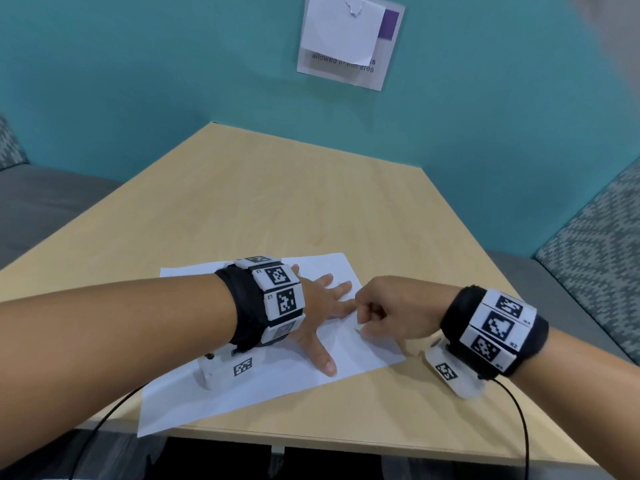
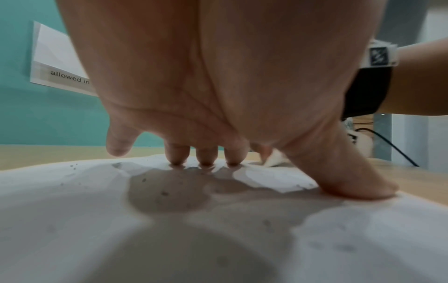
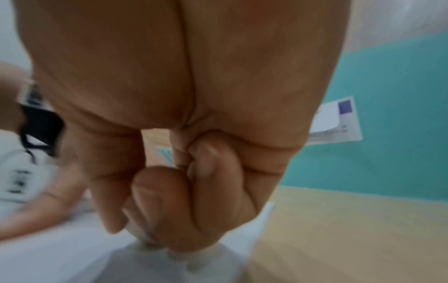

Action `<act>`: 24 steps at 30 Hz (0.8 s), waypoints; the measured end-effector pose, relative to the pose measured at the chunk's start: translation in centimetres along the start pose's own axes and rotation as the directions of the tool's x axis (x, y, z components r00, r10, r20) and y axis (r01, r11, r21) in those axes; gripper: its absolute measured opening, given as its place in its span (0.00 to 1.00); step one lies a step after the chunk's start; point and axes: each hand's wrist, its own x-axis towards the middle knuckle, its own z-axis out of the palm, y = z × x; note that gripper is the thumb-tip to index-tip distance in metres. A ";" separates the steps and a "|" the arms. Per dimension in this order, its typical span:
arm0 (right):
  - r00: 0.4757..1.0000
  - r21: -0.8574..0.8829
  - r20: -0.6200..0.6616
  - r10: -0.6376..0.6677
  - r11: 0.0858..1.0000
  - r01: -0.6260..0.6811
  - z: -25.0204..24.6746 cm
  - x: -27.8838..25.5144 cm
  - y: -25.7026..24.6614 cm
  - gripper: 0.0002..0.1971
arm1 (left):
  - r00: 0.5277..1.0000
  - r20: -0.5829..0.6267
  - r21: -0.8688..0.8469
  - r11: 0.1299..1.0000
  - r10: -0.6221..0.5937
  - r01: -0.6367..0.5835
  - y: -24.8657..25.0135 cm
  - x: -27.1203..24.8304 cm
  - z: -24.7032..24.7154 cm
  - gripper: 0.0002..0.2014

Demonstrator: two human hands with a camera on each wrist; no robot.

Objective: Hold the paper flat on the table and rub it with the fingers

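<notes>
The sheet of paper (image 1: 277, 386) lies flat on the wooden table (image 1: 277, 202), near the edge closest to you, turned at a slight angle so one corner points away toward the wall. Its near left corner reaches the table's front edge.

Your left hand (image 1: 318, 317) rests on the middle of the sheet with its fingers straight and spread. In the left wrist view three fingertips (image 2: 206, 160) and the thumb press down on the paper (image 2: 97, 210), while the little finger is lifted clear of it.

Your right hand (image 1: 391, 310) sits just beside the left, over the right part of the sheet, almost touching the left fingertips. Its fingers are curled in tight, and the thumb and forefinger pinch a small raised bit of the paper (image 3: 135, 231); the right wrist view is blurred, so you cannot tell exactly how much of the paper is caught there.

Both wrists carry black bands (image 1: 242, 306) with white marker blocks, and a thin black cable (image 1: 516, 410) runs from the right one off the front of the table.

Behind the table stands a teal wall (image 1: 138, 81) with a white notice (image 1: 349, 39) pinned to it, part of its print reading "allowed in". Grey patterned seat cushions (image 1: 595, 254) flank the table on either side.
</notes>
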 end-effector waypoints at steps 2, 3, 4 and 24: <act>0.995 0.017 0.056 -0.082 0.997 0.081 1.1 -0.5 -1.3 0.03 | 1.000 -0.008 -0.030 0.999 0.011 -0.012 -0.2 0.1 0.2 0.55; 0.991 0.028 0.069 -0.111 0.994 0.109 1.3 -0.8 -1.7 0.03 | 1.000 -0.014 -0.040 0.999 0.015 -0.015 -0.3 0.1 0.2 0.55; 0.992 0.017 0.060 -0.114 0.993 0.113 1.1 -0.7 -1.6 0.03 | 1.000 -0.013 -0.038 0.999 0.015 -0.016 -0.4 0.2 0.3 0.55; 0.998 -0.035 -0.030 -0.049 0.998 0.048 0.4 -0.5 -0.7 0.04 | 1.000 -0.005 0.000 1.000 -0.001 0.001 0.2 -0.4 -0.2 0.55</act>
